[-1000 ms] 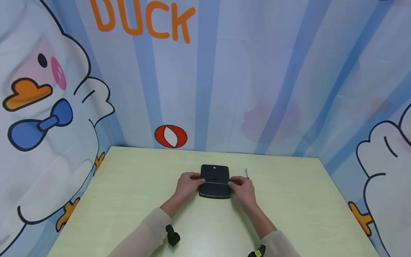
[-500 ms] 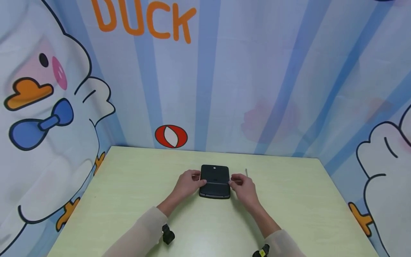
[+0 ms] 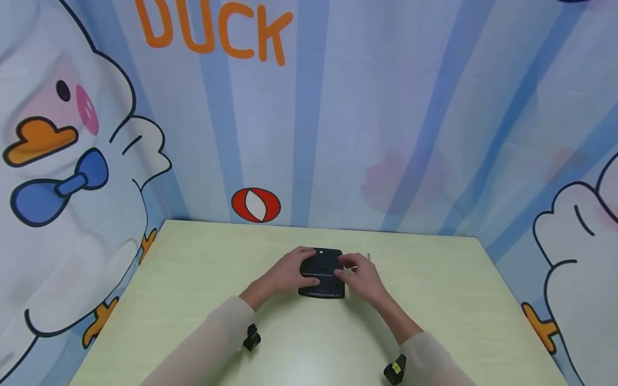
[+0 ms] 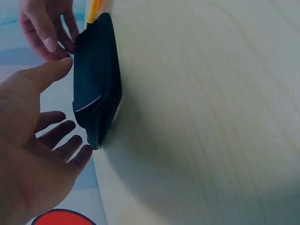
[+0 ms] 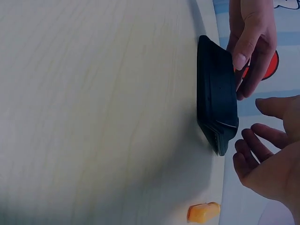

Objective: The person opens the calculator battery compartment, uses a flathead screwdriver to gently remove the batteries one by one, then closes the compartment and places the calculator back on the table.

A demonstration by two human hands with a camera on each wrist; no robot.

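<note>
A flat black tablet-like device [image 3: 324, 268] with a cross seam and a small pale dot near its far edge lies on the table. Seen edge-on in the left wrist view, the same device [image 4: 98, 70] looks thick and wedge-shaped. My left hand [image 3: 289, 272] reaches over its left side, fingers spread and thumb above the near part. At the right side is my right hand [image 3: 363, 276], with bent, loose fingers and the thumb over the edge. In the right wrist view, a gap separates these right fingers [image 5: 253, 145] from the device; neither hand grips it.
A thin metal rod [image 3: 369, 257] shows just behind my right hand, which hides its rest. In the right wrist view an orange piece [image 5: 204, 212] lies near the table's edge. The pale wooden table [image 3: 193, 300] meets a cartoon duck curtain [image 3: 347, 107] at the back.
My left hand has moved forward and right, from the device's left edge to over its surface. My right hand has shifted slightly left, its thumb now over the right edge. The device has barely moved.
</note>
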